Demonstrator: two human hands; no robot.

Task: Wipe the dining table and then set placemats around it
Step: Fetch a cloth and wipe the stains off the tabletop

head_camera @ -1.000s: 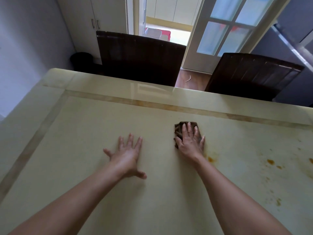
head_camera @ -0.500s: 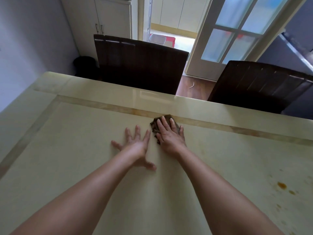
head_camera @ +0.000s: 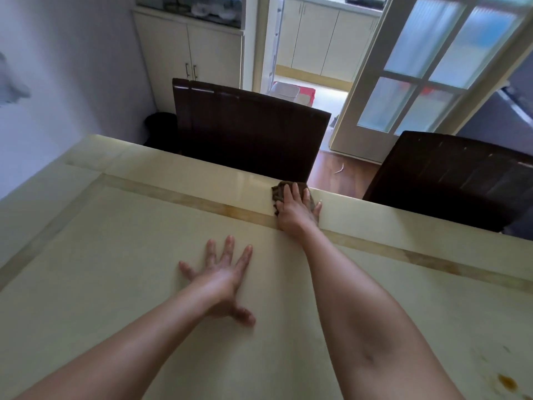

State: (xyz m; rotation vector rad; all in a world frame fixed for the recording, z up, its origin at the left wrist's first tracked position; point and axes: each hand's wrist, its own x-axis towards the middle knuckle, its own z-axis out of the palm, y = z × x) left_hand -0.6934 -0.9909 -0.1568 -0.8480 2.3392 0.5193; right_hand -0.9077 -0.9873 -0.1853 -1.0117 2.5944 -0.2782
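A pale cream dining table [head_camera: 121, 255] with a tan inlay band fills the lower view. My right hand [head_camera: 295, 210] presses flat, fingers straight, on a dark brown cloth [head_camera: 278, 192] at the table's far edge, just in front of the left chair. My left hand [head_camera: 223, 277] rests flat on the tabletop with fingers spread, nearer to me and left of the cloth. Brown stains [head_camera: 507, 382] mark the table at the lower right. No placemats are in view.
Two dark brown chairs [head_camera: 248, 125] [head_camera: 450, 174] stand pushed against the far side. Behind them are a cream cabinet [head_camera: 190, 53], a black bin [head_camera: 160, 124] by the wall, and an open glass-paned door [head_camera: 427, 70] to another room.
My right hand has slid the cloth away from me, from the table's middle over the inlay band to the far edge. My left hand has stayed flat on the table.
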